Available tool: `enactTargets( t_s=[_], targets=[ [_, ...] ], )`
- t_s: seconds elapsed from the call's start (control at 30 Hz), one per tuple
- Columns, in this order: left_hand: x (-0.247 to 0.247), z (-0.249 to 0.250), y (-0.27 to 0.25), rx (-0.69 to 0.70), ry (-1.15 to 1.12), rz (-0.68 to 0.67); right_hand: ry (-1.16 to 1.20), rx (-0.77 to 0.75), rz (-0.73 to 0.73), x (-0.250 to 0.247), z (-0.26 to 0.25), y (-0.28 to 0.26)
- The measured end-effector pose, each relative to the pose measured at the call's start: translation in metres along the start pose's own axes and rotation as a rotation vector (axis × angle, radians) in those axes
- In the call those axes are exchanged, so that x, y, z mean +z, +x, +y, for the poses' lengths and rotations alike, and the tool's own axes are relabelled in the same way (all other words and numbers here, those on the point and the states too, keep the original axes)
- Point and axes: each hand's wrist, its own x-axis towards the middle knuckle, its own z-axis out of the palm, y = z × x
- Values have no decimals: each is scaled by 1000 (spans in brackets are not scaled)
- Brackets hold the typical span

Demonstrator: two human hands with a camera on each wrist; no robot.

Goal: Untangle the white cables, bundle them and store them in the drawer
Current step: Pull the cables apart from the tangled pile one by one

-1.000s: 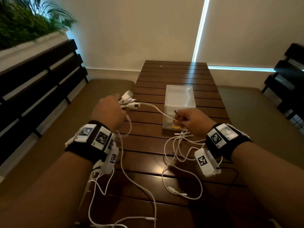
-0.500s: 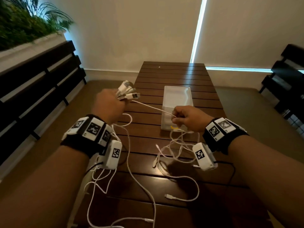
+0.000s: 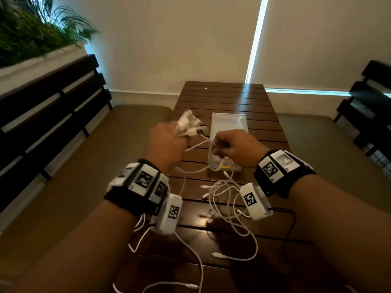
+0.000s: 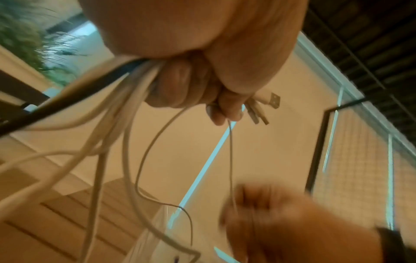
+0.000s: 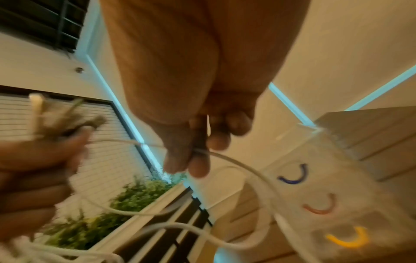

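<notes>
Several USB plugs [image 3: 189,125] bunched in the left hand [image 3: 167,144] should stay clamped while the right hand [image 3: 237,148], pinching one white cable [image 3: 200,145], draws it smoothly free of the tangle [image 3: 224,199] nearer than the clear drawer box [image 3: 229,127].

A table [image 3: 224,98] stands ahead, with a drawer unit [image 3: 228,123] on its middle. Loose cables [image 3: 232,208] lie on the table nearer the person. A slatted bench [image 3: 53,115] runs along the left, with plants [image 3: 31,34] behind it.

No legible text anywhere; my wrist bands [image 3: 141,180] carry only black-and-white square marker patterns, unreadable as words.
</notes>
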Motion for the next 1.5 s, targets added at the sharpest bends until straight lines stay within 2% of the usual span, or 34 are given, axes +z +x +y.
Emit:
enactTargets(
  t_s=[0.03, 0.1, 0.2, 0.4, 0.5, 0.57, 0.7, 0.77, 0.87, 0.93, 1.0, 1.03, 1.1, 1.17, 1.23, 1.33, 1.5],
  targets=[
    [-8, -3, 5, -9, -17, 62, -13, 52, -53, 1, 10, -3],
    [-26, -9, 14, -25, 77, 105, -12, 129, -105, 4, 28, -9],
    [-43, -17, 19, -61, 166, 135, 104, 197, -82, 7, 44, -15],
    [-59, -25, 20, -27, 258, 175, -27, 216, 134, 0, 54, -18],
    [-64, -28, 23, -7, 271, 183, 138, 196, 292, -7, 46, -16],
    [-67, -28, 25, -23, 250, 172, 276, 182, 313, -9, 33, -17],
    [-72, -24, 25, -60, 256, 147, 484, 181, 9, 1, 7, -32],
    [-77, -25, 24, -101, 274, 133, 462, 190, -164, 17, 0, -44],
    [-85, -27, 24, -159, 363, 57, 337, 134, -563, 49, -6, -61],
    [-87, -28, 21, -171, 444, -94, 115, 40, -861, 67, -9, -70],
    [-87, -33, 17, -178, 504, -255, -57, 23, -966, 79, 0, -70],
    [-86, -37, 15, -187, 530, -321, -98, 54, -936, 81, 8, -65],
    [-85, -44, 9, -225, 554, -410, -180, 129, -745, 82, 29, -49],
    [-83, -49, 4, -255, 536, -454, -317, 220, -507, 80, 51, -34],
    [-80, -52, 1, -261, 488, -465, -407, 335, -377, 84, 67, -23],
    [-70, -56, -4, -261, 410, -470, -442, 453, -377, 98, 78, -18],
    [-55, -59, -4, -205, 346, -445, -519, 528, -375, 117, 87, -15]
  ],
)
